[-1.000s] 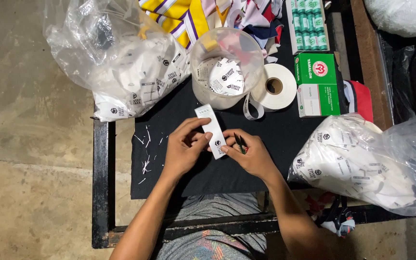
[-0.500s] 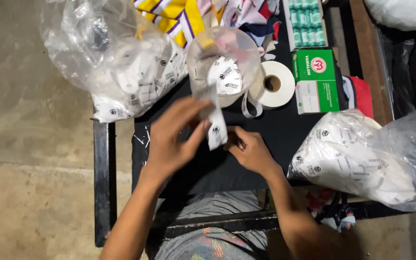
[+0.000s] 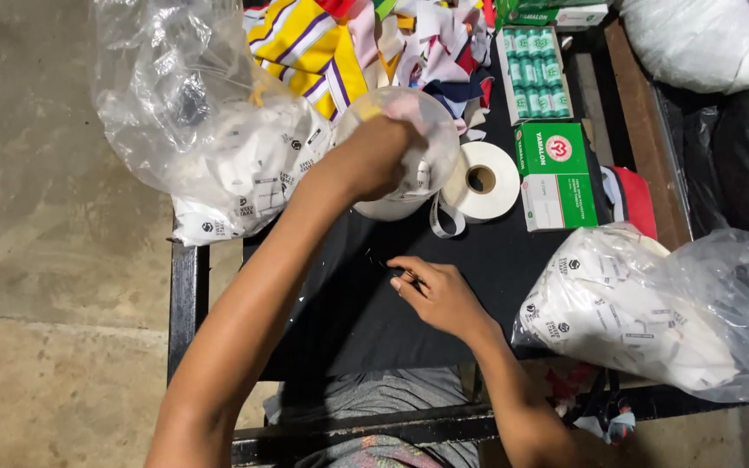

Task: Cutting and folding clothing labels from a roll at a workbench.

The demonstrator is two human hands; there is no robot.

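Left hand (image 3: 374, 160) reaches into clear plastic tub (image 3: 431, 130) at bench's far edge, fingers hidden inside so grip cannot be told; right hand (image 3: 439, 295) rests mid-bench on black cloth (image 3: 348, 312), fingertips pinching a small dark tool (image 3: 405, 276), parked ready.

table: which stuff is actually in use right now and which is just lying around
In use:
left hand in clear tub
right hand on black cloth

Lying about:
tape roll
green box
tag bags
fabric scraps
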